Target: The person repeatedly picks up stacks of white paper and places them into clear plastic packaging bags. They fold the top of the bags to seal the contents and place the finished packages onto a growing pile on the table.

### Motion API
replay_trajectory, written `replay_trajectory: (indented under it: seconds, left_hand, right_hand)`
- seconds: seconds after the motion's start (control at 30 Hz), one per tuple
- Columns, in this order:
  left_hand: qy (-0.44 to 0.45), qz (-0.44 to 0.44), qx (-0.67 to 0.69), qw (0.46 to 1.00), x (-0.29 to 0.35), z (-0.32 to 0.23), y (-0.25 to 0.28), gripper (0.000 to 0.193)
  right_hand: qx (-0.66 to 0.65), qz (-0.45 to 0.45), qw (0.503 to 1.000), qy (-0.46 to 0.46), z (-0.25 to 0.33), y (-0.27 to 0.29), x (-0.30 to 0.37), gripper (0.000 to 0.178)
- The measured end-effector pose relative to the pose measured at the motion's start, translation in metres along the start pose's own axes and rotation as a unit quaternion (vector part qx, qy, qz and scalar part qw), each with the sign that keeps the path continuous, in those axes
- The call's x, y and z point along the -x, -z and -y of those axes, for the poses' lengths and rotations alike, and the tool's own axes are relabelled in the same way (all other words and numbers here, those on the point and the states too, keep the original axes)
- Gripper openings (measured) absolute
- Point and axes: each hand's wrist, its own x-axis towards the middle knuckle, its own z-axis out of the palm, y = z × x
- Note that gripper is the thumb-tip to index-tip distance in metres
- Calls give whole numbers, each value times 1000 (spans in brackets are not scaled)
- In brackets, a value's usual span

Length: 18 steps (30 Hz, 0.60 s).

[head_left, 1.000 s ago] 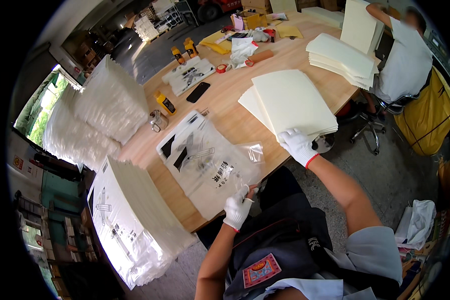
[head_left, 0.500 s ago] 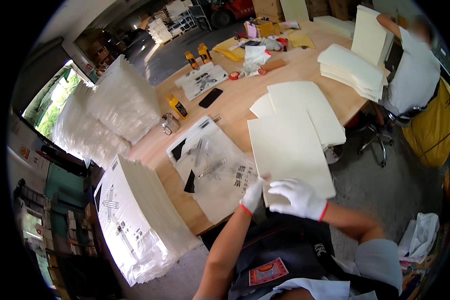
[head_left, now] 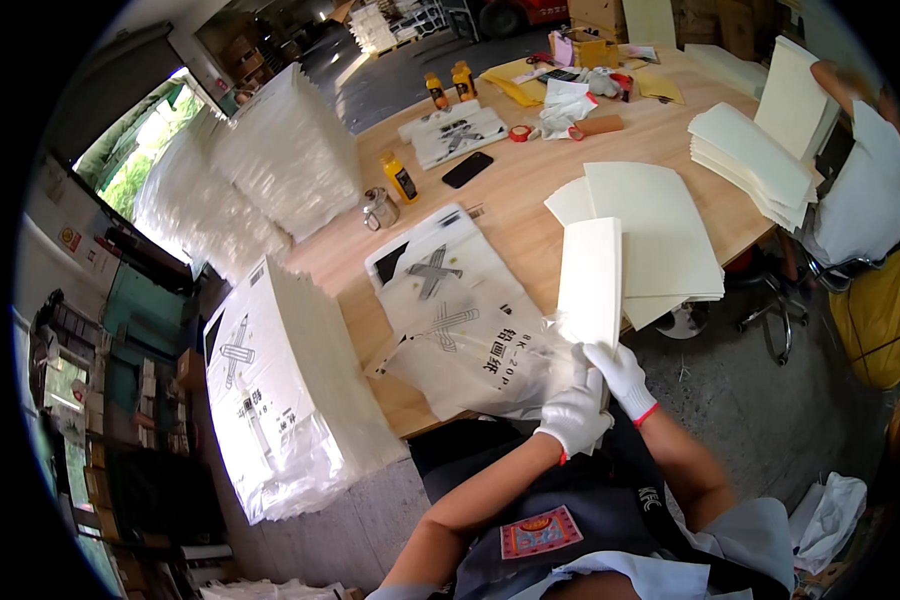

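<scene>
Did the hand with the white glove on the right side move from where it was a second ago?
Yes. The right hand left the top of the cream sheet stack and came back toward the person's body, past the table edge, beside the left hand, gripping a folded cream sheet.

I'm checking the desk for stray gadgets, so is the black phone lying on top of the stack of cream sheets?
No, the black phone lies on bare wood of the table, apart from the cream sheets.

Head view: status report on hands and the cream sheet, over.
Left hand and right hand, both gloved, grip cream sheet at its lower edge. Sheet raised over clear printed bag. Nothing in the way.
</scene>
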Motion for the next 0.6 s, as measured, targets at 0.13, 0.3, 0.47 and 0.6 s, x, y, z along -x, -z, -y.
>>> replay_trajectory:
  seconds: [0.13, 0.3, 0.47, 0.6]
  left_hand:
    - [-156, -22, 342, 926, 0, 58, 6, 63]
    - [-63, -255, 672, 693, 48, 118, 92, 50]
    - [-91, -335, 419, 839, 98, 119, 132, 60]
    - [-185, -297, 113, 930, 96, 87, 84, 58]
  right_hand:
    - [307, -105, 946, 17, 19, 11, 10, 41]
    - [440, 21, 811, 386, 104, 36, 23, 28]
    - [552, 136, 698, 436, 131, 13, 12, 21]
    - [593, 200, 687, 369, 114, -2, -5, 24]
